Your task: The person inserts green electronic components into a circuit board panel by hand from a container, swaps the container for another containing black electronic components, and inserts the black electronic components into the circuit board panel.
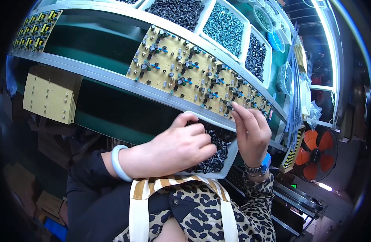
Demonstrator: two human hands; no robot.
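My left hand (169, 150), with a pale bangle at its wrist, hovers over a white tray (222, 175) of small black electronic components (218, 155). Its fingers are curled in, and whatever they hold is hidden. My right hand (253, 131), wearing a watch (258, 168), reaches the near edge of a row of tan circuit boards (156, 82). Thumb and forefinger are pinched together there beside the mounted parts; anything between them is too small to make out. Capacitors and other small parts stand upright on the boards, which rest between two metal rails (100, 74).
Beyond the far rail stand white bins of black parts (177, 13), teal parts (223, 29) and dark parts (256, 56). A board with yellow components (36, 30) lies far left. Stacked tan boards (51, 94) sit nearer. An orange-bladed fan (315, 155) stands at right.
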